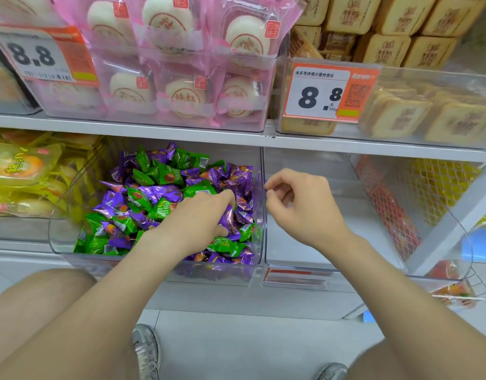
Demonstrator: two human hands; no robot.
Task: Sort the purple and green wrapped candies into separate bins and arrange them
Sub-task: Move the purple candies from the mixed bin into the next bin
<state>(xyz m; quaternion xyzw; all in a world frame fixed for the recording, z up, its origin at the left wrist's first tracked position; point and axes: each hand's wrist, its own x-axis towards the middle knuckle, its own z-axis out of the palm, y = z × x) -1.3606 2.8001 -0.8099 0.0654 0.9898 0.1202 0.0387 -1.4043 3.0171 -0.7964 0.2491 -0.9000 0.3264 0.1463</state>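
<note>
A clear bin [60, 242] on the lower shelf holds a mixed heap of purple candies [165, 192] and green candies [99, 242]. My left hand [198, 220] lies palm down on the right side of the heap. Its fingers reach out among purple wrappers and its thumb rests next to a green one; no candy is clearly pinched. To the right stands a second clear bin [304, 263] with nothing visible inside. My right hand [299, 204] hovers over that bin near the wall shared with the candy bin. Its fingers are loosely curled and nothing shows between them.
Yellow snack packs [22, 171] fill the bin to the left. A wire basket [455, 292] with red and yellow packs stands at the right. The shelf edge [181, 130] above carries pink-wrapped cakes [181, 97], brown pastries [400, 116] and a price tag [324, 91]. My knees and shoes are below.
</note>
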